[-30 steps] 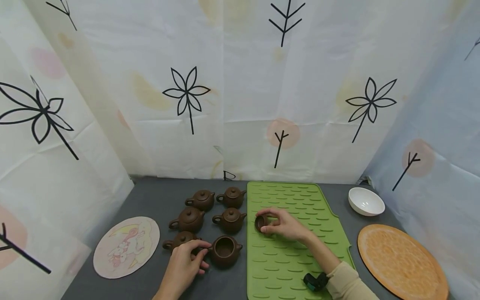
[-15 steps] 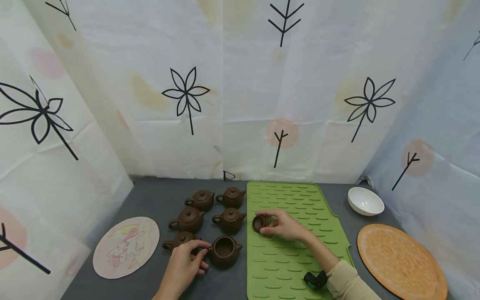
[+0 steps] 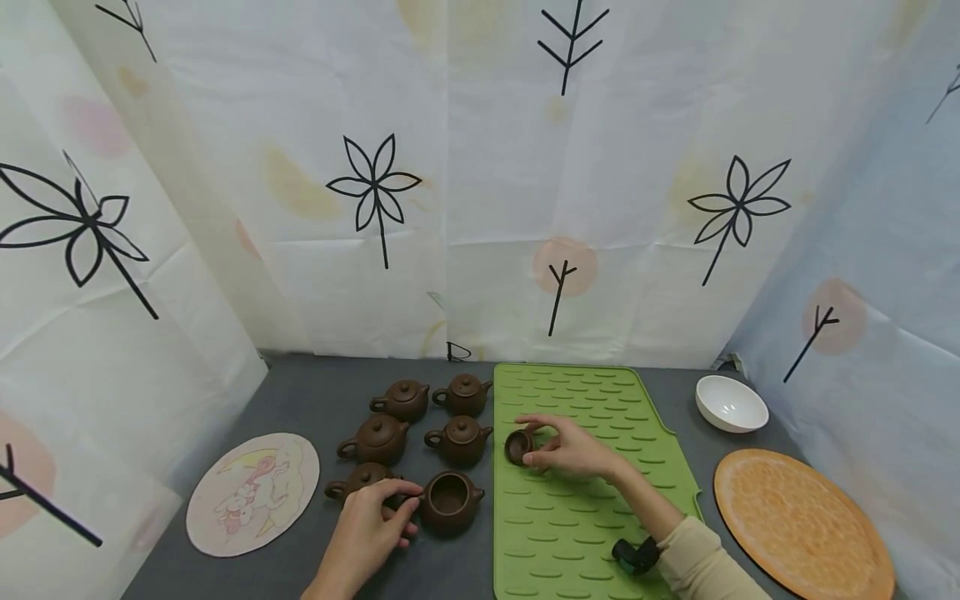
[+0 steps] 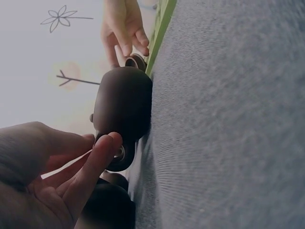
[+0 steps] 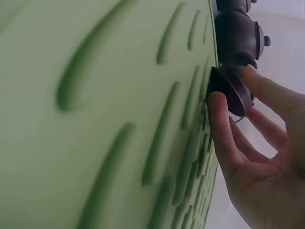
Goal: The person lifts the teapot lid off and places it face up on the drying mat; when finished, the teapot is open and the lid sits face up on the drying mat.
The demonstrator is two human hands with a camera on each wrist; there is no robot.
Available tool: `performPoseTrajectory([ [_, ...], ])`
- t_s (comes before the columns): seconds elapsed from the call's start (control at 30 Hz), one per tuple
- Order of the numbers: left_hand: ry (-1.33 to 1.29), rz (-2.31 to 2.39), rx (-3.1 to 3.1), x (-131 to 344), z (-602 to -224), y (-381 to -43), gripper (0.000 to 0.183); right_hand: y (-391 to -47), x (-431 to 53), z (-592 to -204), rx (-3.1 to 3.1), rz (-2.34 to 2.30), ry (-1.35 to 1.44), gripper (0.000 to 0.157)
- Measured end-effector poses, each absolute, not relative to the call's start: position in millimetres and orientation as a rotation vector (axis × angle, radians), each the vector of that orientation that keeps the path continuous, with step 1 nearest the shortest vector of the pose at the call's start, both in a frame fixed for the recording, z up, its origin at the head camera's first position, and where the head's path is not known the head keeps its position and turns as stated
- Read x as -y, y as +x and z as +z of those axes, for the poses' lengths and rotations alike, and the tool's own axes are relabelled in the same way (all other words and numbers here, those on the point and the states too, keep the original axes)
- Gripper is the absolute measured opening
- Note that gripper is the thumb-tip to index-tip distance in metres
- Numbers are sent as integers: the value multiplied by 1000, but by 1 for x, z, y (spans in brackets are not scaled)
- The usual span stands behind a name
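Note:
My left hand (image 3: 366, 525) pinches the handle (image 4: 126, 162) of a dark brown clay teapot (image 3: 451, 523) between thumb and index finger. This teapot stands lidless on the grey tabletop, its round opening facing up and its spout pointing right. Over the left edge of the green mat (image 3: 592, 533), my right hand (image 3: 572, 452) has thumb and index finger curved round a small brown teapot lid (image 3: 517, 450). The lid's hollow side faces up toward me, close on the mat. In the right wrist view the thumb overlaps the lid's near side, with the index fingertip at its upper edge.
Several lidded brown teapots (image 3: 379, 439) stand in two columns behind and left of the lidless one. A round printed mat (image 3: 255, 496) lies at the left. At the right are a white bowl (image 3: 732, 404) and an orange-brown round mat (image 3: 802, 521). Patterned curtains (image 3: 480, 292) surround the table.
The lid has turned so that its hollow side faces up more, and it sits slightly lower. The right index finger has risen a little from it. The left hand stays at the handle.

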State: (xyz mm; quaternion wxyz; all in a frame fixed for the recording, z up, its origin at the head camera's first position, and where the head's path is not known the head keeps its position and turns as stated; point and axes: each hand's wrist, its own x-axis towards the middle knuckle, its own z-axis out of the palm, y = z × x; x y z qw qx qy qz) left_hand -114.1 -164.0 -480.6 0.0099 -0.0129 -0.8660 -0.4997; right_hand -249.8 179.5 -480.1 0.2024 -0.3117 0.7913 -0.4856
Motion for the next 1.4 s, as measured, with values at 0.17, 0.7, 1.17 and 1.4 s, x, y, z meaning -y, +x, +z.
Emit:
performPoseTrajectory([
  [0.17, -80, -1566, 2707, 165, -479, -115, 13, -252, -185, -473, -2211, -1380, -883, 67],
  [0.7, -165, -1583, 2665, 171, -455, -134, 14, -252, -175, -449, -2281, -1423, -866, 55],
  [1.17, -254, -1439, 2612, 169, -450, -166, 14, -249, -139, -439, -2206, -1540, -837, 46],
  [1.4, -265, -1468, 2648, 168, -455, -183, 16, -251, -121, -438, -2186, -1554, -855, 46],
])
